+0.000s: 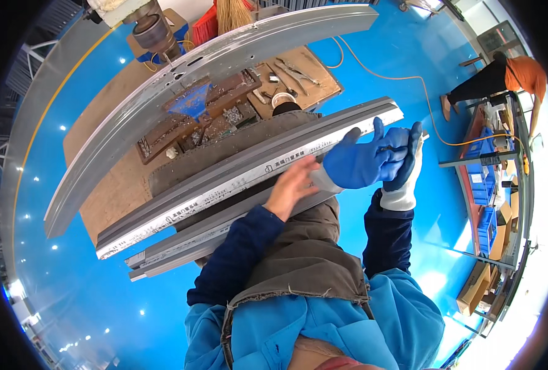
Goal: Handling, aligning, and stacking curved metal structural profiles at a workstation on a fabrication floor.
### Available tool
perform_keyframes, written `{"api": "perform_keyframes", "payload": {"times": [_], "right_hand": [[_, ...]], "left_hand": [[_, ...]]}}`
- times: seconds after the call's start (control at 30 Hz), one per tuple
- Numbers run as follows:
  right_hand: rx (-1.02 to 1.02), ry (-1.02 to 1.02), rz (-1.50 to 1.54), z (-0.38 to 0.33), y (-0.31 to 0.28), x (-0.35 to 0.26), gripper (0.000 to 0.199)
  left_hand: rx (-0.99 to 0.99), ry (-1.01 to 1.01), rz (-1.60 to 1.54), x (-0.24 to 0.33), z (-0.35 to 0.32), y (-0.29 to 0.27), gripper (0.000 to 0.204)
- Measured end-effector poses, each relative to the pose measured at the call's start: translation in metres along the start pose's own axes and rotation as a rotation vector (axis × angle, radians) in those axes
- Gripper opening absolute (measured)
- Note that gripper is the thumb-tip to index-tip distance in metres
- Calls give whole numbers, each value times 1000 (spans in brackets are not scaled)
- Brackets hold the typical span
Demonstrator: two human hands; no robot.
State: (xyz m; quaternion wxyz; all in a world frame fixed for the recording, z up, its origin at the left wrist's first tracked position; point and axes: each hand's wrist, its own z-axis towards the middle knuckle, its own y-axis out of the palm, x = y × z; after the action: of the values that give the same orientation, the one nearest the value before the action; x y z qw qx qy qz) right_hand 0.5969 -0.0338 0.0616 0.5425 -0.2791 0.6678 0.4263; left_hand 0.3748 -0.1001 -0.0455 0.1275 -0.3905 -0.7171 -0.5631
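My left hand (292, 185) is bare, its fingers loosely apart and pointing at the white cuff of a blue work glove (357, 161). Whether the fingertips touch the cuff, I cannot tell. The glove keeps a hand-like shape with no arm behind it. On its far side my right hand (404, 169), in a matching blue and white glove, closes against the loose glove's fingers. Below and beyond both hands, grey metal profiles (249, 174) with printed white film lie slantwise across the front of my brown apron (298, 246).
A long drilled metal profile (224, 49) spans the workbench (110, 191) under a drill chuck (153, 37). Metal chips lie around the brown fixture (230, 92); pliers (295, 73) rest nearby. At right, a person (520, 77) bends beside a shelf (480, 163) of blue bins. An orange hose (403, 78) crosses the floor.
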Motion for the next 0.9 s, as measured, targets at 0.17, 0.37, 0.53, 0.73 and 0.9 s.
{"api": "perform_keyframes", "payload": {"times": [0.17,0.37,0.53,0.73,0.9], "right_hand": [[-57,-21,42,27,-19,18,36],[24,-69,-277,41,-30,26,32],[-94,-542,-952,21,-6,21,34],[-703,-408,-857,-42,29,5,45],[-805,-234,-815,-42,29,14,48]], "left_hand": [[-373,-155,-581,-7,-4,13,41],[-183,-53,-227,29,10,28,39],[-63,64,10,35,32,52,33],[-129,334,303,7,38,33,22],[-118,218,290,28,6,18,21]]}}
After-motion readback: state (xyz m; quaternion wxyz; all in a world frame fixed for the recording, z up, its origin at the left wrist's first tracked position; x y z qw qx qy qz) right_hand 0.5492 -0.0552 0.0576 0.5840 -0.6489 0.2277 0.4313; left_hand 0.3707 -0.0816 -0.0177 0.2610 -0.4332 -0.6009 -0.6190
